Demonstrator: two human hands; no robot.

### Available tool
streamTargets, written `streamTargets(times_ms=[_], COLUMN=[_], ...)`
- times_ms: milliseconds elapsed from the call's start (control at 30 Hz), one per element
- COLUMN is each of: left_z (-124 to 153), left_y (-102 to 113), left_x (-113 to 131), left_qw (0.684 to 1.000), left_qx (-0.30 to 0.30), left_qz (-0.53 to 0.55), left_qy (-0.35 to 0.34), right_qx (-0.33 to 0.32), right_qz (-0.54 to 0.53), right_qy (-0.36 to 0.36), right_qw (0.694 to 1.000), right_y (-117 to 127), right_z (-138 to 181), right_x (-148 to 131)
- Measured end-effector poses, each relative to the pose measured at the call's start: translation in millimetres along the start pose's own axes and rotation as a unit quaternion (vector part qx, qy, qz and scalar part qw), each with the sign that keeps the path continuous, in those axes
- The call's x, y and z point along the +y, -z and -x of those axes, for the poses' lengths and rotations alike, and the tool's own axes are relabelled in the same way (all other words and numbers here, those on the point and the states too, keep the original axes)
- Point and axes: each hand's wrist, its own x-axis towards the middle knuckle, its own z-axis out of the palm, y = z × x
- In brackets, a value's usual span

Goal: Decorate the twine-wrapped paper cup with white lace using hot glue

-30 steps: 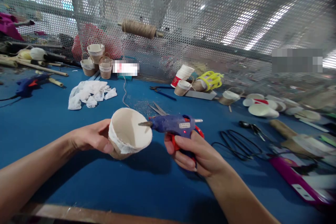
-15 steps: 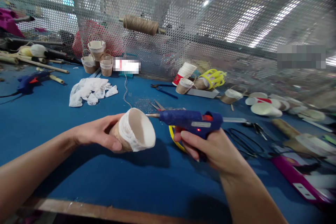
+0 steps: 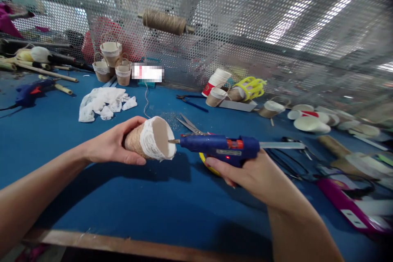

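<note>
left hand [image 3: 118, 141], grip around cup [image 3: 150, 138]: long axis near level, mouth [image 3: 162, 133] facing right. right hand [image 3: 250, 174], grip around glue gun [image 3: 208, 144]: nozzle [image 3: 175, 141] pointing left, at cup's mouth.

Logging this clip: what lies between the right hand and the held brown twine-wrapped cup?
In the head view, a blue plastic glue gun held by the right hand, nozzle toward the cup; silver scissors lie beyond.

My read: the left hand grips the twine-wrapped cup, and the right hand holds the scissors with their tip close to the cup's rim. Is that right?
Not quite: in the head view, the right hand holds a blue glue gun, its tip close to the rim; the scissors lie on the table. The left hand does grip the twine-wrapped cup.
</note>
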Motion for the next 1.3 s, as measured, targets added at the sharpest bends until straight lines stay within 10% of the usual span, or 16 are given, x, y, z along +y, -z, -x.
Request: streamTargets(times_ms=[400, 633, 1300], left_z=[-2.7, 1.8, 0.3], left_y=[-3.4, -6.2, -12.0], left_x=[-4.7, -2.0, -4.0], left_qw=[0.997, 0.999, 0.988], left_qx=[0.056, 0.031, 0.128], left_qz=[-0.061, 0.034, -0.043], left_qy=[-0.004, 0.005, -0.075], right_qx=[-0.012, 0.099, 0.218], right_qz=[-0.02, -0.125, 0.107], right_qy=[-0.003, 0.023, 0.132], right_qw=[1.0, 0.987, 0.961], right_y=[-1.2, -7.1, -15.2], right_z=[2.1, 4.9, 4.4], right_x=[-1.6, -7.4, -3.9])
